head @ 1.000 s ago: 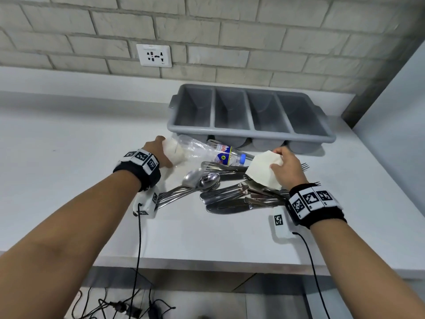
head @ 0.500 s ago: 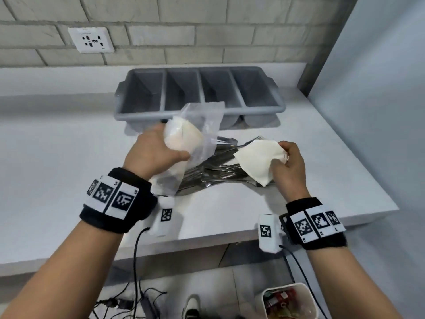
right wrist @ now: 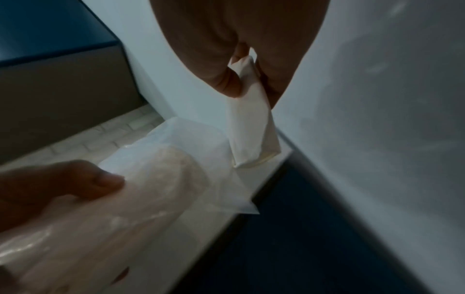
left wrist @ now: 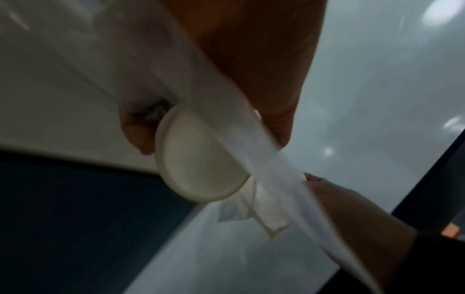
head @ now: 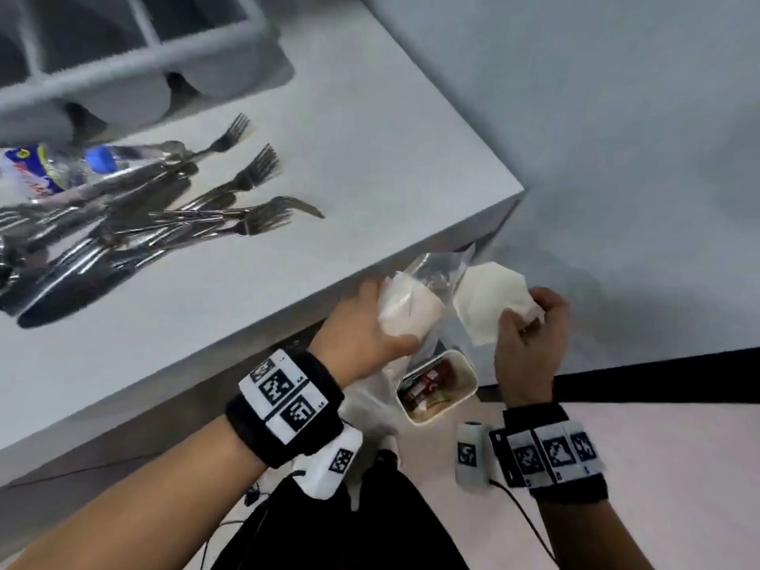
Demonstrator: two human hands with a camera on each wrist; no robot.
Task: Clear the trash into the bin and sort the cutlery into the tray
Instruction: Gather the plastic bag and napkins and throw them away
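You wear on each bare forearm a black wristband (head: pixel 288 409) with white square tags printed in black patterns, under each band hangs a small white camera (head: pixel 331 466) with one more such tag, thin black cables (head: pixel 530 524) run from them, and your trousers (head: pixel 341 528) look black.

The forks (head: pixel 246 178) and other cutlery (head: pixel 103 240) are polished metal with a glossy finish. The tray (head: pixel 135 63) is matt grey plastic. The table (head: pixel 329 158) has a smooth, matt white surface. The bag (head: pixel 436 273) is thin, clear, glossy plastic film. The cup (head: pixel 411 314) and napkin (head: pixel 489 306) are matt white paper. The bottle (head: pixel 45 170) is clear plastic with a glossy printed label. The bin (head: pixel 466 380) looks like smooth white plastic.
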